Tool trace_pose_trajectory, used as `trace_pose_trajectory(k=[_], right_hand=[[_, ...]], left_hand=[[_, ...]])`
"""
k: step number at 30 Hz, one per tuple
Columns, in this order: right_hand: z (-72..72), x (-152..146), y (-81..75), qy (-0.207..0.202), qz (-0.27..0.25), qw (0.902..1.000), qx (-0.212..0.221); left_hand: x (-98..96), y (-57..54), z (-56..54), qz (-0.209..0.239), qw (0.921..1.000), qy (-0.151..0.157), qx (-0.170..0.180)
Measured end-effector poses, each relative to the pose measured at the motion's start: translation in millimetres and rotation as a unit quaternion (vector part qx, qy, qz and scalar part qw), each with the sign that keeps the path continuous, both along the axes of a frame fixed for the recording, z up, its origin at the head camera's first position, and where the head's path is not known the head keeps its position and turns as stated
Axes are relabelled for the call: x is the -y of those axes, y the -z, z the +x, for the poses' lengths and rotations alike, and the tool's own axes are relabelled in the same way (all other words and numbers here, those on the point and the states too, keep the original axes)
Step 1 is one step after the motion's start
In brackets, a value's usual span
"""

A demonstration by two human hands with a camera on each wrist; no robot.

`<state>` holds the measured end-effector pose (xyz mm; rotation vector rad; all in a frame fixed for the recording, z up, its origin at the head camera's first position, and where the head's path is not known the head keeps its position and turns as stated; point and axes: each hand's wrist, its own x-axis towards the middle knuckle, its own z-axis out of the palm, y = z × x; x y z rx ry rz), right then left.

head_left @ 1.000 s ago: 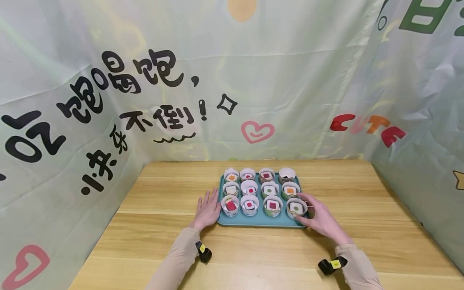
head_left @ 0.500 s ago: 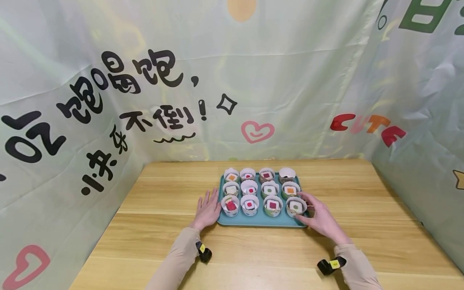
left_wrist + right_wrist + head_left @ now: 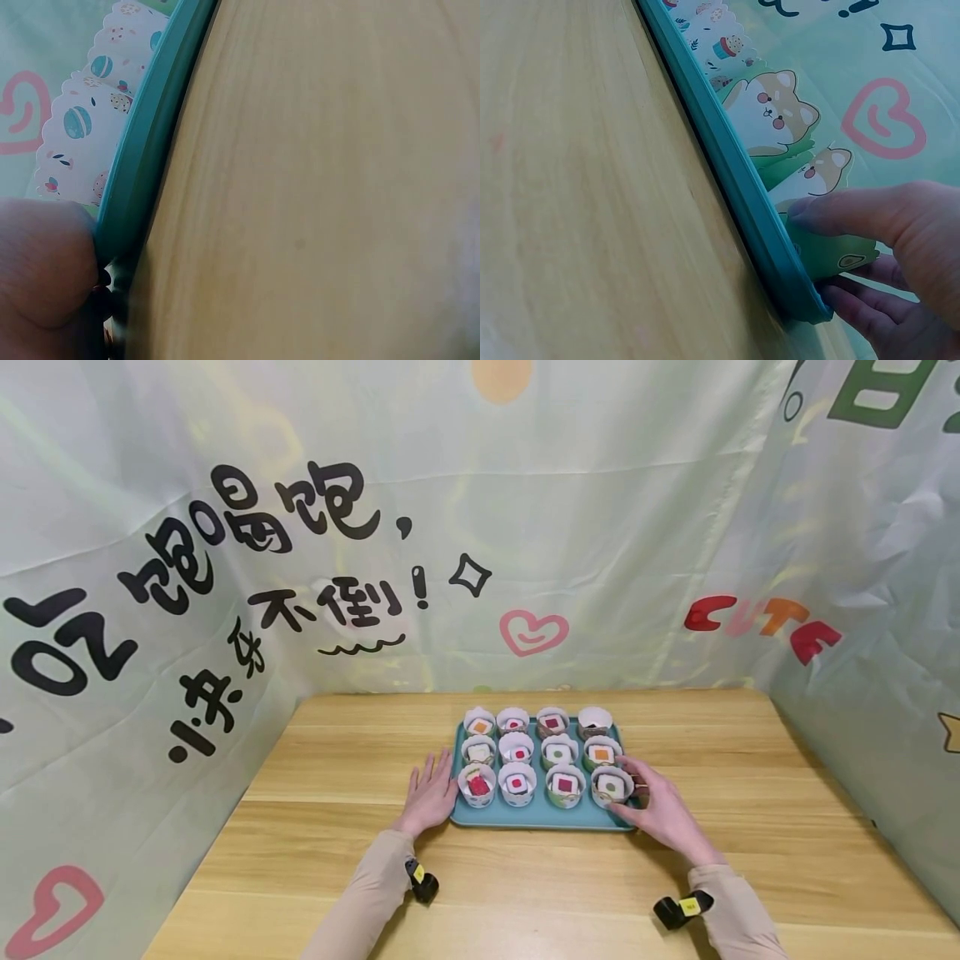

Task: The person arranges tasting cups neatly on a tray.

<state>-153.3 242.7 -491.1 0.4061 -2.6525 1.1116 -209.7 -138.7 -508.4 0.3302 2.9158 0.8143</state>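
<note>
A teal tray (image 3: 540,817) bears three rows of patterned paper baking cups, most with a small white block topped by a coloured mark. My right hand (image 3: 667,814) holds the front right paper cup (image 3: 612,787), thumb at its front and fingers around the far right side. In the right wrist view, the thumb (image 3: 832,212) presses on the green wall of that cup (image 3: 832,251), just inside the tray's rim. My left hand (image 3: 430,797) lies with straight fingers along the tray's left edge; its wrist view shows only part of the hand beside the rim (image 3: 139,150).
The front left cup (image 3: 477,786) contains a red piece, and the back right cup (image 3: 595,723) shows a dark patch inside. Wooden tabletop (image 3: 337,877) surrounds the tray. Printed cloth (image 3: 622,543) hangs behind and at both sides.
My right hand has shifted very slightly left, together with the front right paper cup. The left hand and the tray stay where they were.
</note>
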Motion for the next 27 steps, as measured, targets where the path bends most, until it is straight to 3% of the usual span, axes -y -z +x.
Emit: trace_pose_trajectory(k=[16,24,27], right_hand=[[-1.0,0.5,-1.4,-0.001,0.001,1.0000,0.009],[-0.9,0.2,-0.9,-0.003,0.004,1.0000,0.005],[-1.1,-0.1,-0.6,-0.002,0.004,1.0000,0.005]], left_hand=[[0.4,-2.0,0.8,-0.017,0.9998,0.000,-0.002],[-0.2,3.2,0.0,0.007,1.0000,-0.004,-0.001],[-0.9,-0.5,1.2,0.009,1.0000,-0.001,-0.002]])
